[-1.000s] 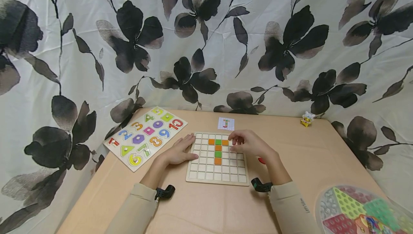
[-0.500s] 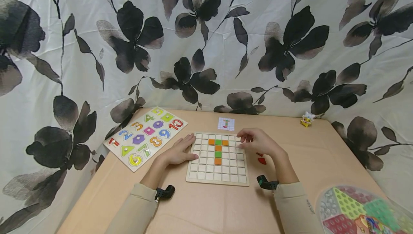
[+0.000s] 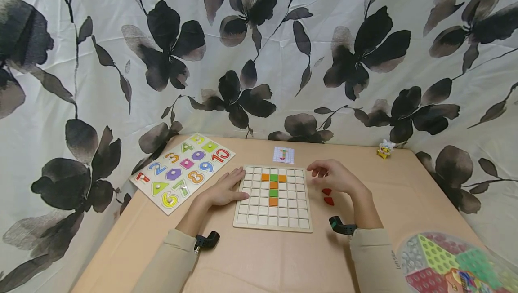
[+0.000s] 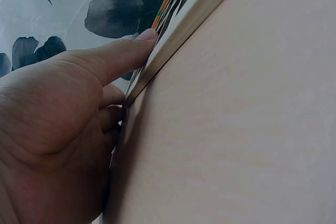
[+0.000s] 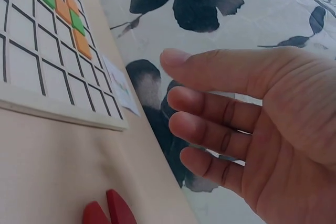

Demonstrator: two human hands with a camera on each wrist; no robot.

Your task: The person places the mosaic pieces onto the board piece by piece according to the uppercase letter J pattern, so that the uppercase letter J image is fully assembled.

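Note:
A grid board (image 3: 251,219) lies on the table with orange tiles (image 3: 274,201) and green tiles (image 3: 274,193) set in a T shape. My left hand (image 3: 220,190) rests at its left edge. In the left wrist view, the thumb (image 4: 123,59) touches the board's rim, and the other fingers are partly hidden. To the right of the board, my right hand (image 3: 336,177) hovers over the table, holding nothing, its fingers (image 5: 210,129) loosely bent. Below that hand lie two red pieces with one curved side, a nearer red piece (image 3: 328,201) and a farther red piece (image 3: 326,191).
Behind the board lies a small card (image 3: 277,157) with a gridded picture. A number and shape puzzle board (image 3: 165,180) sits at the left. A small yellow and white figure (image 3: 385,149) stands at the far right. A clear container (image 3: 408,257) of colourful items is at the near right.
My right hand has moved rightward from over the grid board to beside it, uncovering the red pieces. The left hand and the tiles have stayed in place.

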